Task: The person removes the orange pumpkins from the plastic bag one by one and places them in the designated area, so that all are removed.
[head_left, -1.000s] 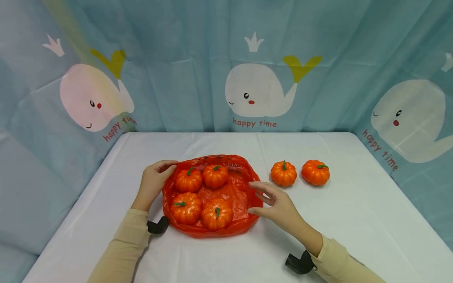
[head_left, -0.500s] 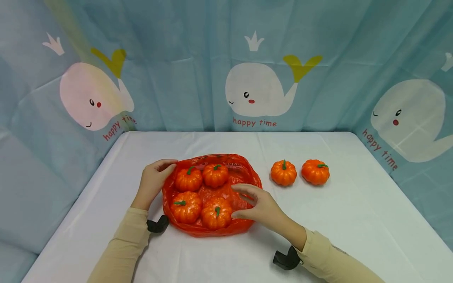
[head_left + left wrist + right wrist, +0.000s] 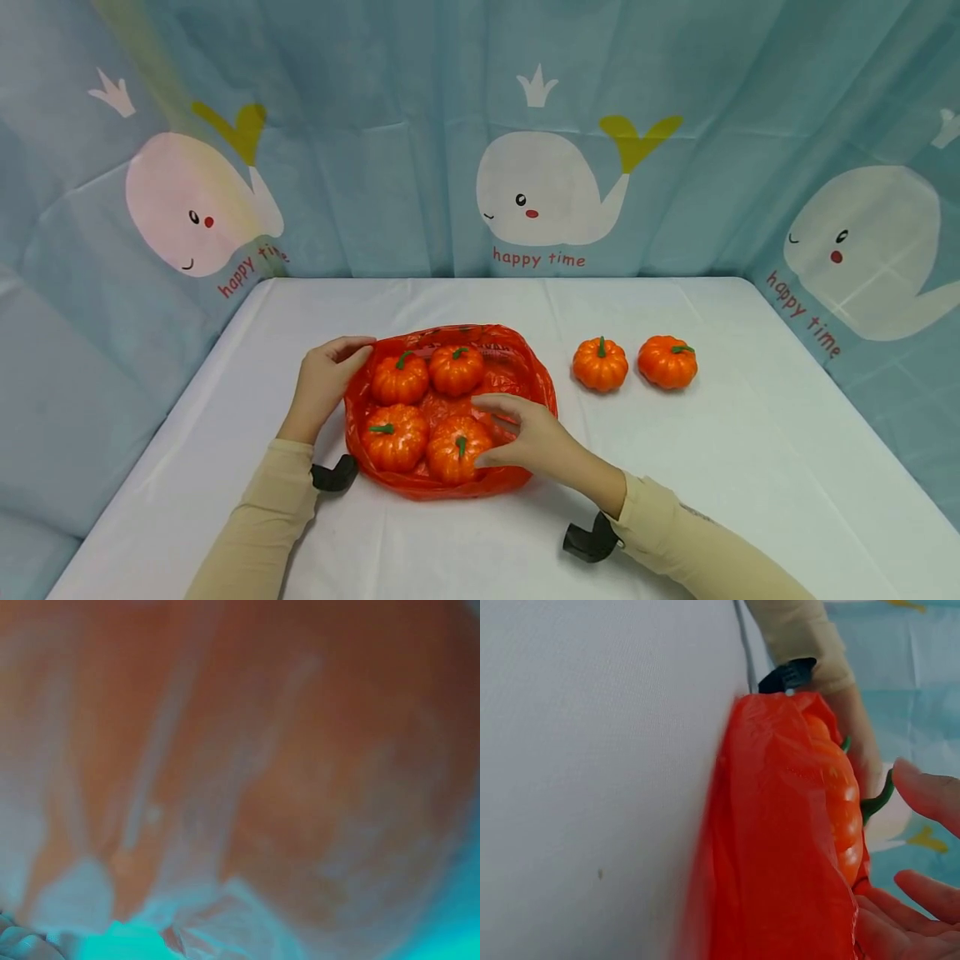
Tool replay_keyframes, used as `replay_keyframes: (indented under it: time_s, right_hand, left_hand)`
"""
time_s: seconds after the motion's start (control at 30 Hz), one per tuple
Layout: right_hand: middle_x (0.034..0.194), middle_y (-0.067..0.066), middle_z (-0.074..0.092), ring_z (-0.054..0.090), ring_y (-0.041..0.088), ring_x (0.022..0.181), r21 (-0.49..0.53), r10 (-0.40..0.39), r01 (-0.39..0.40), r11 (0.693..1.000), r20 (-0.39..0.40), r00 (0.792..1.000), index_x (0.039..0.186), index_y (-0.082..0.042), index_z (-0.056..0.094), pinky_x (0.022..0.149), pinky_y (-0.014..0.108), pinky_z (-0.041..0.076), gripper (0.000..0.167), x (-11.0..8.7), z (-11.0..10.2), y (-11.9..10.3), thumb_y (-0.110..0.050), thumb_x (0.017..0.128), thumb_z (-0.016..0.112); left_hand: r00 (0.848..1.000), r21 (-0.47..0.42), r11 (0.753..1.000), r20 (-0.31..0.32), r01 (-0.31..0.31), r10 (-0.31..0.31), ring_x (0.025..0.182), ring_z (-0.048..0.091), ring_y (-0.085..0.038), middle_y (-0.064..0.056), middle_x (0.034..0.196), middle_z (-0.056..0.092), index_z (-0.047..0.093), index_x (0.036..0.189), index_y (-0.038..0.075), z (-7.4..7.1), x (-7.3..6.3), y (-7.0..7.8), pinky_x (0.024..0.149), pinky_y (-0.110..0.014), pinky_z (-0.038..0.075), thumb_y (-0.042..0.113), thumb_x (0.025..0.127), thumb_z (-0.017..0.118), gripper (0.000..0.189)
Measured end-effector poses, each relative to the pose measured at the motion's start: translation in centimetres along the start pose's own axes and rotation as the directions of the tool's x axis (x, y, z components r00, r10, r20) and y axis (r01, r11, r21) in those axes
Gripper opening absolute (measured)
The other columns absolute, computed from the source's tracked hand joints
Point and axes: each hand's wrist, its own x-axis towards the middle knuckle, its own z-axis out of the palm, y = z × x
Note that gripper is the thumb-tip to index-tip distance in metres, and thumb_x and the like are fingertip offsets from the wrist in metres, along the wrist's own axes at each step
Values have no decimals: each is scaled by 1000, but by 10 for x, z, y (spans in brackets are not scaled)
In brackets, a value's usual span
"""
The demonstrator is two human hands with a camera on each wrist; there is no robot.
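Note:
A red plastic bag point(image 3: 517, 377) lies spread wide on the table, its mouth facing up. Inside sit several small orange pumpkins with green stems, among them the front-right pumpkin point(image 3: 452, 454). My left hand point(image 3: 321, 385) pinches the bag's left rim between thumb and fingers; the left wrist view is a blurred orange close-up. My right hand point(image 3: 534, 442) reaches over the right rim, fingers spread and bent, thumb tip right at the front-right pumpkin. In the right wrist view, the thumb point(image 3: 930, 796) is close to a green stem point(image 3: 877, 799), beside the bag's wall point(image 3: 776, 825).
Two more pumpkins stand on the white table point(image 3: 750, 467), right of the bag: one pumpkin point(image 3: 600, 365) and another pumpkin point(image 3: 667, 363) farther right. A blue curtain point(image 3: 420, 183) with whale prints surrounds the table's back and sides.
My right hand has moved left from the bag's right rim to over the inside, up to the front-right pumpkin. My left hand and the pumpkins have stayed in place.

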Motion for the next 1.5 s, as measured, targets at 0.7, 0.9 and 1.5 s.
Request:
replay_keyframes:
  time_s: [0.7, 0.9, 1.5]
  right_hand:
    - [137, 9, 60, 56, 29, 128, -194, 45, -49, 980, -23, 999, 138, -4, 55, 106, 48, 47, 81, 7, 10, 4, -27, 70, 92]
    - [140, 9, 58, 57, 29, 127, -197, 40, -43, 979, -19, 999, 138, -4, 55, 105, 47, 48, 82, 8, 12, 4, -27, 69, 92]
    - [142, 6, 58, 52, 28, 132, -191, 64, -85, 978, -115, 991, 136, -9, 59, 104, 47, 49, 79, 5, 10, 2, -30, 68, 92]
  left_hand:
    - [1000, 5, 1000, 2, 2, -2, 123, 56, -27, -13, 130, 66, 67, 127, 10, 1, 1, 1, 107, -45, 47, 40, 100, 56, 42]
    - [1000, -1, 1000, 2, 4, -4, 124, 56, -26, -13, 131, 66, 67, 127, 10, 1, 2, 0, 107, -43, 46, 41, 100, 57, 42]
    - [1000, 12, 1000, 1, 0, 0, 124, 56, -25, -13, 130, 66, 67, 127, 10, 0, 0, -1, 105, -39, 48, 43, 100, 56, 44]
